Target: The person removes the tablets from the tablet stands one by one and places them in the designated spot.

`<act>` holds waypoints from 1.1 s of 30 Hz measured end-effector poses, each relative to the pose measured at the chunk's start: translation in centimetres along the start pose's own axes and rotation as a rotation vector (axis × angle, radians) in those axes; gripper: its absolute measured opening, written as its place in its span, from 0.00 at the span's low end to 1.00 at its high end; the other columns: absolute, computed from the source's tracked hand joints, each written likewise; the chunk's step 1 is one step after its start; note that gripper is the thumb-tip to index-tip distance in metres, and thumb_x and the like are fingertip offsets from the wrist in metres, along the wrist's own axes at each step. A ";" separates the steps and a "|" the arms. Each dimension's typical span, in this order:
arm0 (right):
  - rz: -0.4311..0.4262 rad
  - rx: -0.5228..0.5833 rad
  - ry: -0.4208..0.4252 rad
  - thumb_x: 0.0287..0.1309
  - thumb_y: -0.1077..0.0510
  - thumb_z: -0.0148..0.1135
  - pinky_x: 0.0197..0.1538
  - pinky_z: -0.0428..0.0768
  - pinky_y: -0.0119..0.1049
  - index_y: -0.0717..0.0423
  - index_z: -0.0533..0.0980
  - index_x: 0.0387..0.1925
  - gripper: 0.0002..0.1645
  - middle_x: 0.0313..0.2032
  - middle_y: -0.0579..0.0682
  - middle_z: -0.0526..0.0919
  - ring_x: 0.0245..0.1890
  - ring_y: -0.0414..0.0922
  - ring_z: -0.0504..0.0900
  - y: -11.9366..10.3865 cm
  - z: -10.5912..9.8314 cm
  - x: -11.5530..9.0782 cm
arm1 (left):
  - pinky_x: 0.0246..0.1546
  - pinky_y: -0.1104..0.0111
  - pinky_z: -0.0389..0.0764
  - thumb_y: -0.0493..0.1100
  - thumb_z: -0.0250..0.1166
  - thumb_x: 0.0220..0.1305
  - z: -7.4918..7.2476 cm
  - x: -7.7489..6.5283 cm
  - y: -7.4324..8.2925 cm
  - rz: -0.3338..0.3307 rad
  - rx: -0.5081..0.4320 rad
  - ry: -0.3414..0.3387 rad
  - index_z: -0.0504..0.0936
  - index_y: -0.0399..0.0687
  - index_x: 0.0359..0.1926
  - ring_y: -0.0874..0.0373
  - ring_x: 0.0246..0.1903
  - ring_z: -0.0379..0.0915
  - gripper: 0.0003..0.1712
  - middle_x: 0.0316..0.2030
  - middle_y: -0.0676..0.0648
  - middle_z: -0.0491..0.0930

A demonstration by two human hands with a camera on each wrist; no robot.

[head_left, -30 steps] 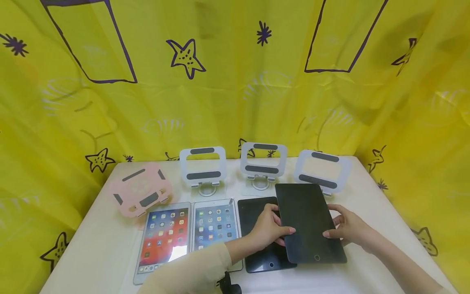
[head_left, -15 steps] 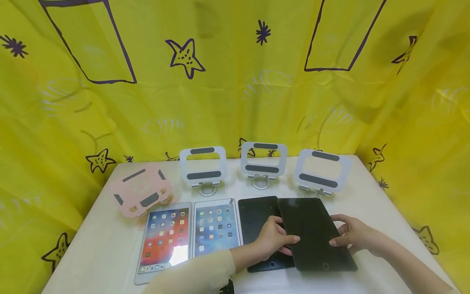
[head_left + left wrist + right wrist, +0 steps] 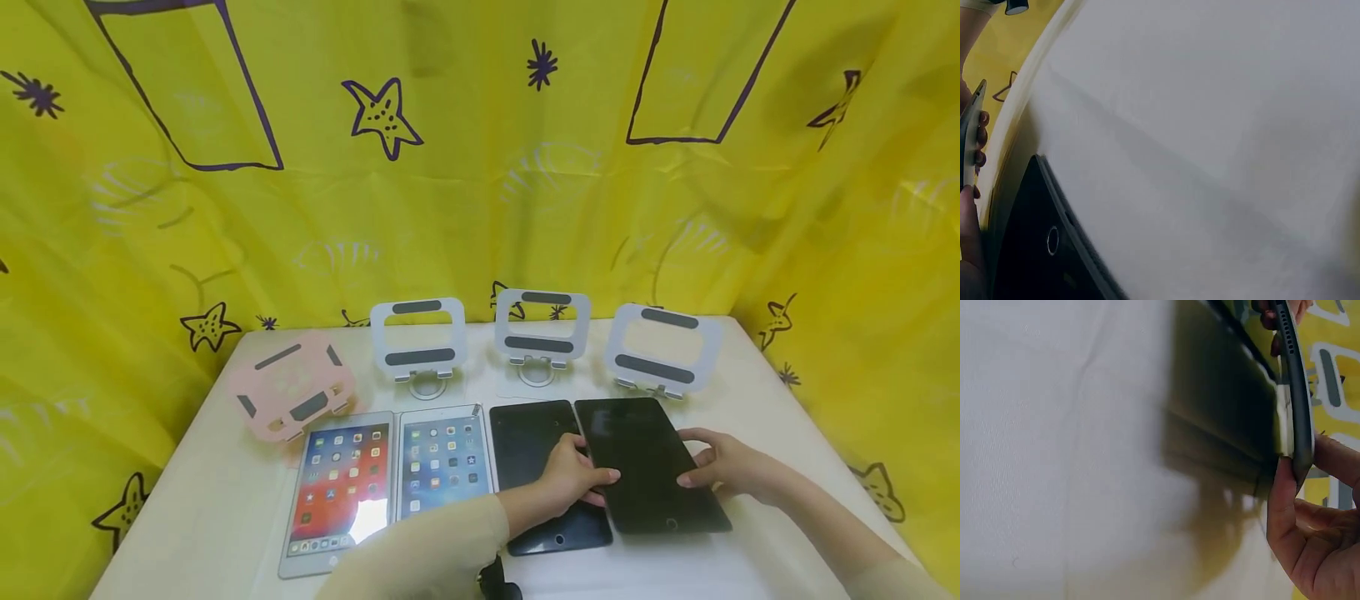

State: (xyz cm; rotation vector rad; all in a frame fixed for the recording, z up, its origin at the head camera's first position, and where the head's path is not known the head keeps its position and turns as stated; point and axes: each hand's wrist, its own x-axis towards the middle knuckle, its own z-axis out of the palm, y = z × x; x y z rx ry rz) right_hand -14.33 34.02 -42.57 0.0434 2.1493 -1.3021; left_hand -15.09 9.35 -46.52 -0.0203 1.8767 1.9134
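A black-screened tablet (image 3: 651, 457) is held between both hands at the right of the row, its round button toward the person. My left hand (image 3: 576, 477) pinches its left edge, thumb on the screen. On the opposite edge, my right hand (image 3: 723, 468) grips it with thumb on top and fingers behind. In the right wrist view, the tablet's thin edge (image 3: 1300, 406) stands off the white surface, with a shadow below, and the right hand (image 3: 1319, 544) pinches its corner. A second black tablet (image 3: 525, 467) lies flat just left of it, partly covered by the left hand.
Two lit tablets lie further left, one red-screened (image 3: 341, 483), one blue-screened (image 3: 442, 450); the left sleeve covers part of them. Behind stand a pink stand (image 3: 291, 379), and white stands at left (image 3: 455, 333), middle (image 3: 582, 329) and right (image 3: 708, 354). A yellow curtain (image 3: 450, 217) hangs behind the table.
Both hands have brought the held tablet down and right, away from the right stand. It covers less of the flat black tablet than before. In the last half second it has shifted slightly back up the frame.
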 end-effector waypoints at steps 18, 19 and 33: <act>-0.068 0.079 0.046 0.51 0.62 0.69 0.36 0.84 0.41 0.78 0.42 0.64 0.54 0.32 0.52 0.81 0.31 0.48 0.84 2.4 0.2 1.8 | 0.33 0.59 0.84 0.27 0.64 0.55 0.5 -0.9 0.3 -0.062 0.029 0.015 0.66 0.25 0.58 0.45 0.39 0.81 0.29 0.40 0.38 0.72; -0.072 0.073 0.052 0.51 0.62 0.69 0.36 0.84 0.41 0.78 0.42 0.64 0.54 0.33 0.52 0.82 0.31 0.48 0.84 2.4 0.3 1.7 | 0.35 0.59 0.84 0.27 0.63 0.56 0.5 -1.1 0.5 -0.058 0.029 0.011 0.67 0.25 0.57 0.44 0.40 0.81 0.27 0.41 0.38 0.72; -0.010 -0.674 0.308 0.51 0.53 0.68 0.27 0.73 0.38 0.75 0.70 0.48 0.32 0.23 0.49 0.77 0.23 0.45 0.72 0.3 1.6 0.7 | 0.48 0.73 0.75 0.43 0.63 0.61 -2.9 -2.9 1.6 0.407 0.601 -0.126 0.74 0.41 0.57 0.55 0.47 0.76 0.24 0.52 0.45 0.75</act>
